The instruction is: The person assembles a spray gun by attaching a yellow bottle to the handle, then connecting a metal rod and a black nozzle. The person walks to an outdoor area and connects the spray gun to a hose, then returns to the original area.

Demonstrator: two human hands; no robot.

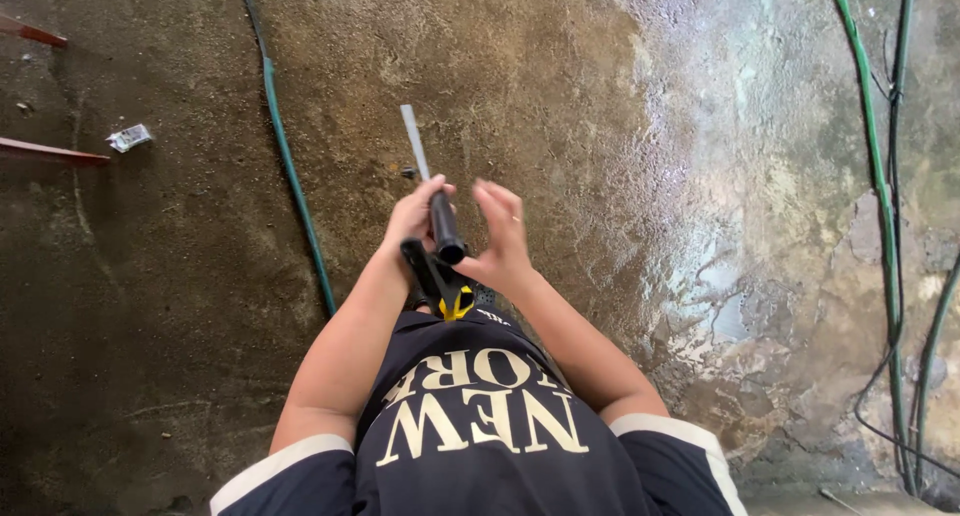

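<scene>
Down at waist height, the left hand (413, 216) is wrapped around the black grip of a spray wand (437, 211), steadying it so its pale tube points away over the wet concrete floor (640, 126). The right hand (503, 238) stands beside the grip with fingers straight and spread, just off it or perhaps brushing it. A green hose (287, 156) trails across the floor toward its left edge.
</scene>
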